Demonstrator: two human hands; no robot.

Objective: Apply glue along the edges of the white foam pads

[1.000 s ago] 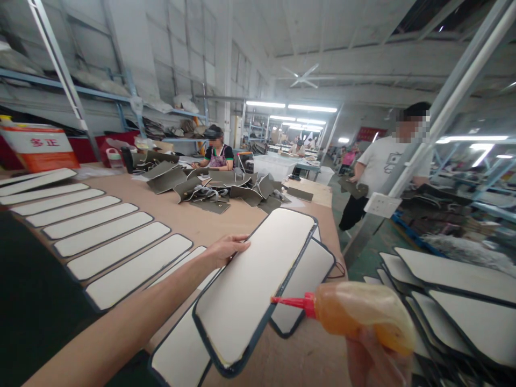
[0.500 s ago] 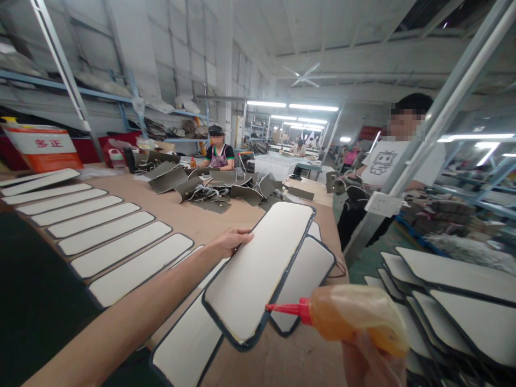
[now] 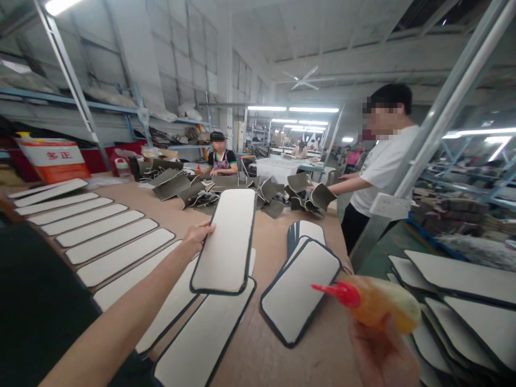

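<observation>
Left hand pinched a panel; right hand gripped a bottle; the row at frame left seemed done, the pile right of centre untreated.

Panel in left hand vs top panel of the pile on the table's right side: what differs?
Support: the held panel is gripped at one edge by the left hand; the pile panel rests on other panels.
Angle: the held panel's long sides run nearer vertical in view; the pile panel's slant more.
Overlap: in view, the red nozzle covers part of the pile panel, none of the held panel.
Shared: pale faces, dark edges, rounded corners.
</observation>
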